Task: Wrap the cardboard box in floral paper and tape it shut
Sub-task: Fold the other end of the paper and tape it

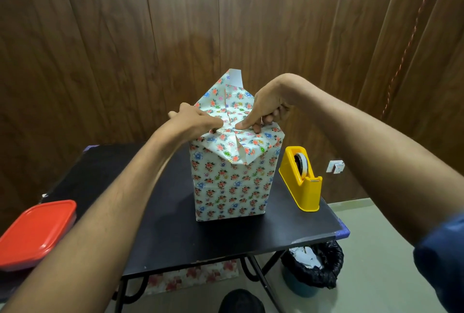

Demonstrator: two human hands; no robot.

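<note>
Floral paper [232,187] already sheathes every visible side of the upright cardboard box [273,159], which stands at the centre of the frame on a black table [175,232]. Only the top end looks unfinished: the near flap lies folded down, the far pointed flap [232,86] stands up, and I see no tape on it. The left hand [190,118] presses the top's left edge, fingers hidden behind the paper. The right hand [266,109] pins the fold with its index fingertip, other fingers curled. The paper looks thin, glossy, crisply creased. A yellow plastic tape dispenser [301,179] waits just right of the box.
</note>
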